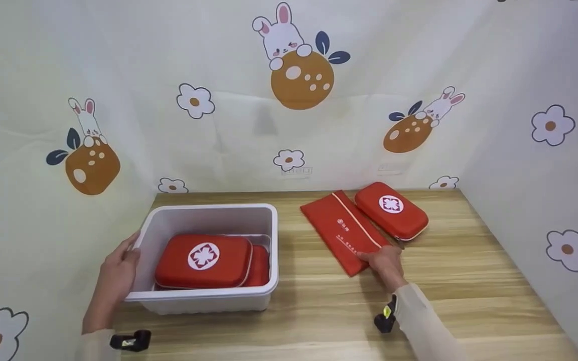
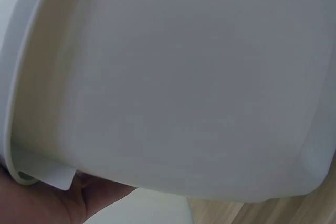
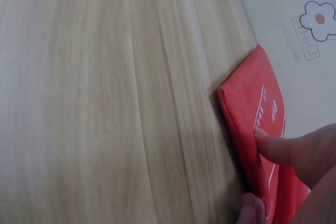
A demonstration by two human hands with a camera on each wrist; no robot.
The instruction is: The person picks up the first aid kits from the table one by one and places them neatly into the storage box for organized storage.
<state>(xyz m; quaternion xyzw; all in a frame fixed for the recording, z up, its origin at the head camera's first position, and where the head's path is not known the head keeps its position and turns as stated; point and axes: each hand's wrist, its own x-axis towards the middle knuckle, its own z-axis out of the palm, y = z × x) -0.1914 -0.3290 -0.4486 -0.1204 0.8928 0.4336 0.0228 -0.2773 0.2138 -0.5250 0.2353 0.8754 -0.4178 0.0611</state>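
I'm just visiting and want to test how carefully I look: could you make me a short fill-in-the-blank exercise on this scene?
1. The hand gripping the flat pouch is the person's ____ one.
2. In the head view, the tub stands to the ____ of the pouch.
3. The pouch and the neighbouring case are both mainly coloured ____.
4. The uppermost case inside the tub bears an emblem in red and ____.

Missing words: right; left; red; white.

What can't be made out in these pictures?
Head view: a second red item in the white plastic bin, mostly hidden by the red rounded case there.
Head view: the smallest white print on the flat red fabric pouch, too small to read.
Left wrist view: part of the left hand, cut off by the frame edge.
Right wrist view: part of the right hand, likewise.
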